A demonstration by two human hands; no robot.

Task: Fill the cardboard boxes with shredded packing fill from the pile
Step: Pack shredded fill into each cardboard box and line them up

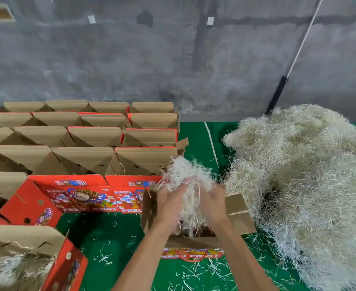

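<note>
Both hands raised over an open cardboard box [239, 208] on the green floor [114, 234]. Left hand [168, 203] and right hand [211, 203] clasping a clump of shredded fill [185, 175] between them, fingers curled into it, strands hanging down into the box mouth. Big pile of the same pale fill [311, 175] just right of the box, touching its flap. Rows of open boxes [84, 135] at left, standing side by side, red printed sides showing on the nearest ones. One box at lower left [25, 259] already holding fill. Loose strands [202, 274] scattered on the floor. Grey concrete wall [173, 55] behind.
</note>
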